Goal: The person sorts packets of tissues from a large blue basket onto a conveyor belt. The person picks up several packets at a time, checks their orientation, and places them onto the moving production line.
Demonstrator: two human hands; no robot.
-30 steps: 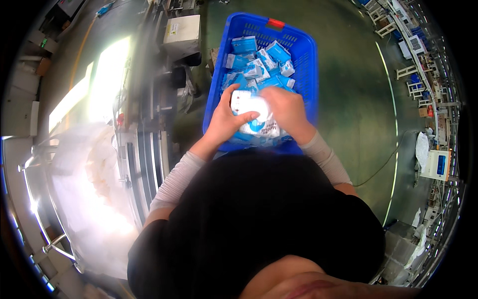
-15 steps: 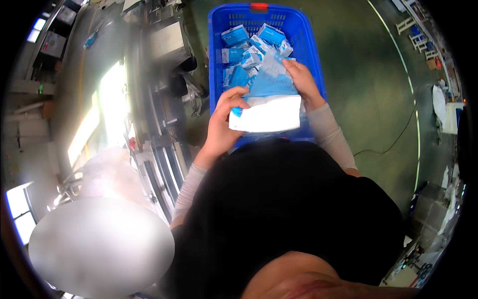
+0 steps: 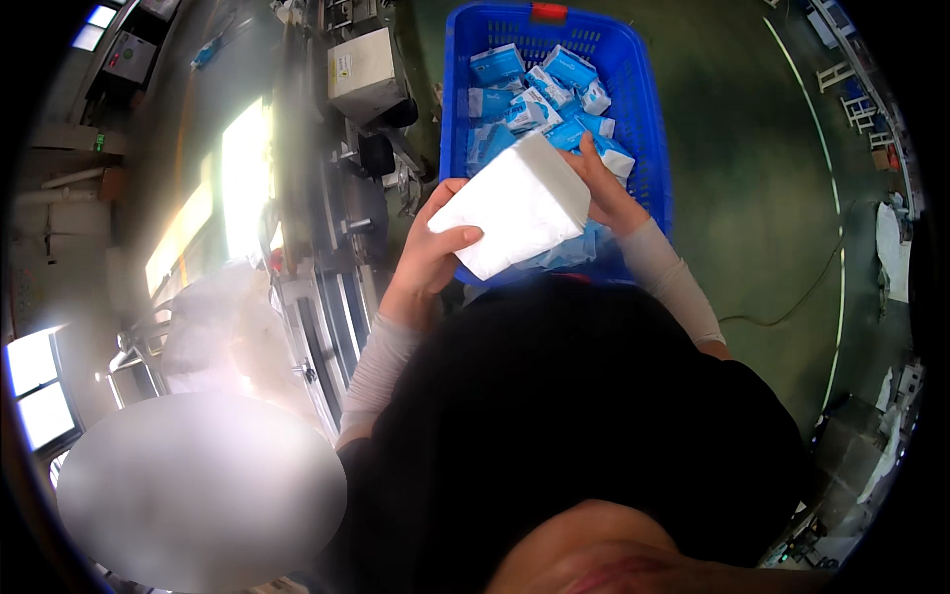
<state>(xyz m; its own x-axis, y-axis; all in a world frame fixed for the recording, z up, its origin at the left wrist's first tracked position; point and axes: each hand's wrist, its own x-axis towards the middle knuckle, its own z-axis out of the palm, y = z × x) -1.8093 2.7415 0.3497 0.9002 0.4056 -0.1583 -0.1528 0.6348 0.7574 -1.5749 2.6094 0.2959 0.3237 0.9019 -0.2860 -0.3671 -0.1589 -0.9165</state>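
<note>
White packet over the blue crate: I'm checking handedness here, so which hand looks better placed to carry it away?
Probably left. The left hand wraps the white packet at its near corner, while the right hand only steadies its far edge over the blue crate.

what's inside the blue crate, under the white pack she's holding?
The blue crate holds a heap of small blue-and-white packets. The white pack, held by the left hand and right hand, covers the near end; only a bit of blue film shows below it.
</note>
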